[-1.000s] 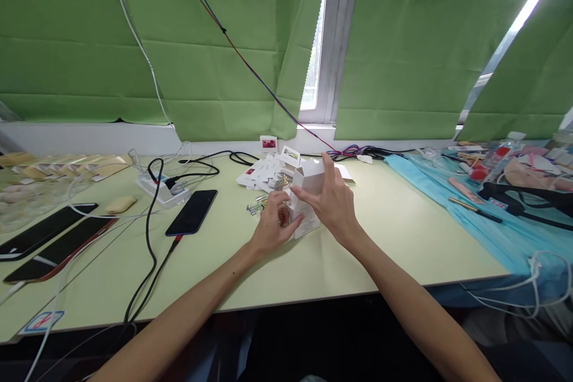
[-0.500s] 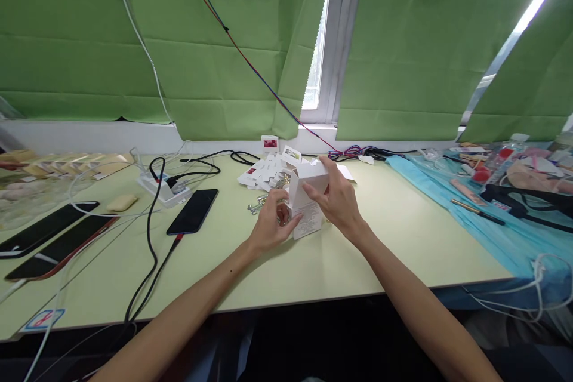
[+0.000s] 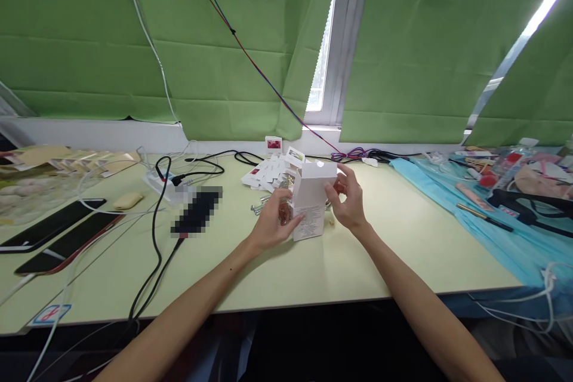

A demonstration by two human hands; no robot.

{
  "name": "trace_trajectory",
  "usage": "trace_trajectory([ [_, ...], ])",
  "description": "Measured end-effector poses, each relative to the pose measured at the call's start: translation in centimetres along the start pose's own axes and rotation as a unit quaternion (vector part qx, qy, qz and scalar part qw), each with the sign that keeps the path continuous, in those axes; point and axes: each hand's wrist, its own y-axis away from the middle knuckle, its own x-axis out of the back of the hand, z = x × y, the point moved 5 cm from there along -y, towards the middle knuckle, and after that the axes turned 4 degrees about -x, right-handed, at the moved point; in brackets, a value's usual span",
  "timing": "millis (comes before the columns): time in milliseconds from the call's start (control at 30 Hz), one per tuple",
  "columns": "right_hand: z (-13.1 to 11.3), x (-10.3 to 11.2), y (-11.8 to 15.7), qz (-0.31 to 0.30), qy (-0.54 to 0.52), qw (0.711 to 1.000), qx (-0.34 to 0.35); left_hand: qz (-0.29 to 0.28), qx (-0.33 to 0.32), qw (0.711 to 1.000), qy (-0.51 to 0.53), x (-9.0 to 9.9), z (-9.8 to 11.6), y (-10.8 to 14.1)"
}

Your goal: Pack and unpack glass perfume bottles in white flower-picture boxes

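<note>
A small white cardboard box [image 3: 310, 221] stands upright on the pale yellow table [image 3: 277, 274], with fine print on its near face. Its lid flap [image 3: 316, 176] is raised. My left hand [image 3: 273, 221] grips the box's lower left side, the thumb lying across the printed face. My right hand [image 3: 348, 200] is at the upper right, pinching the lid between thumb and fingers. Just behind lie a heap of white cards [image 3: 268, 173] and some shiny metal bolts [image 3: 258, 205], partly hidden by the box and my left hand. What is inside the box is hidden.
On the left are a pixelated dark phone [image 3: 197, 212] on a cable, a white power strip [image 3: 168, 191] and two more phones [image 3: 54, 224]. A blue cloth [image 3: 452, 191] on the right carries a pen [image 3: 483, 216], a bottle [image 3: 514, 158] and black-framed glasses [image 3: 532, 206].
My right hand has shifted from the top of the box to its right side and slightly lower. The lid flap now stands more upright. The view has turned slightly left.
</note>
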Motion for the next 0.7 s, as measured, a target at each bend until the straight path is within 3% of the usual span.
trace_trajectory([
  [700,-0.34,-0.47,0.68,0.057,0.046,0.996,0.053,0.022,-0.05,0.998,-0.043,0.5,0.45,-0.35],
])
